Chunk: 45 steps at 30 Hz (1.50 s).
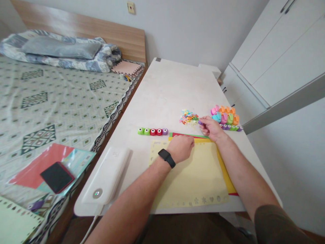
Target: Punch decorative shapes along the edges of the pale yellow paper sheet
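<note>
My left hand, with a black watch on the wrist, rests curled on the top edge of a pale yellow paper sheet that has punched shapes along its border. The yellow sheet lies over darker yellow, red and green sheets. Just beyond that stack, my right hand pinches a small purple paper punch beside a heap of colourful punched-out bits. To the left stands a row of small green, red and purple punches.
A cluster of larger pink, orange, blue and green punches sits near the white table's right edge. A white power bank lies at front left. The bed at left holds red paper and a dark phone. White cabinets stand at right.
</note>
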### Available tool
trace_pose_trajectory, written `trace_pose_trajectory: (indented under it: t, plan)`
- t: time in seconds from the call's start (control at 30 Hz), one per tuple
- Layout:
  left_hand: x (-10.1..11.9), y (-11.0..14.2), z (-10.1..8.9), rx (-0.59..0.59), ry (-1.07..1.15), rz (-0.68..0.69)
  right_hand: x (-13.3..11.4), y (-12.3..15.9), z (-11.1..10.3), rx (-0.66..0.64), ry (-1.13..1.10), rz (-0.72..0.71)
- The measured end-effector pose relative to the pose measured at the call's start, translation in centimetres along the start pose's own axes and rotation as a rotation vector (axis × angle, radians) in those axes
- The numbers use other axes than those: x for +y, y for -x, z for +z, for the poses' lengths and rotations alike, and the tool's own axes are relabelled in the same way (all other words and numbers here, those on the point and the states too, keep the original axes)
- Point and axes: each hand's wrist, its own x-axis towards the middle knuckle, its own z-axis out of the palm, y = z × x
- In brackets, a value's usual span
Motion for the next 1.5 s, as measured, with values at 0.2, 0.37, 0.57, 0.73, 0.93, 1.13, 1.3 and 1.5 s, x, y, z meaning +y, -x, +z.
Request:
trace_pose_trajectory:
  t: [0.2, 0.37, 0.57, 0.73, 0.93, 1.13, 1.3, 1.5]
  plan:
    - [0.1, 0.1, -0.1, 0.000, -0.008, -0.007, 0.0, -0.2, -0.1, 0.020, -0.008, -0.006]
    - [0.1, 0.1, -0.1, -0.010, -0.012, -0.018, -0.3, 0.0, -0.2, -0.006, -0.040, 0.002]
    - [0.2, 0.0, -0.1, -0.002, -0.011, -0.010, 0.1, -0.3, -0.5, 0.027, -0.009, -0.014]
    - [0.2, 0.1, -0.2, -0.010, -0.007, -0.018, -0.1, -0.4, -0.3, 0.025, -0.056, 0.018]
    - [0.1, 0.1, 0.0, 0.020, -0.023, 0.006, -0.6, -0.2, -0.2, -0.010, -0.125, 0.044]
    - [0.1, 0.1, -0.1, 0.008, -0.013, 0.000, -0.8, -0.1, 0.0, 0.003, -0.157, 0.088]
    - [0.1, 0.0, -0.1, 0.012, -0.016, 0.003, -1.0, 0.0, 0.3, -0.006, -0.185, 0.118]
    - [0.2, 0.1, -0.3, -0.006, -0.011, 0.004, -0.7, -0.3, -0.1, -0.033, -0.191, 0.121]
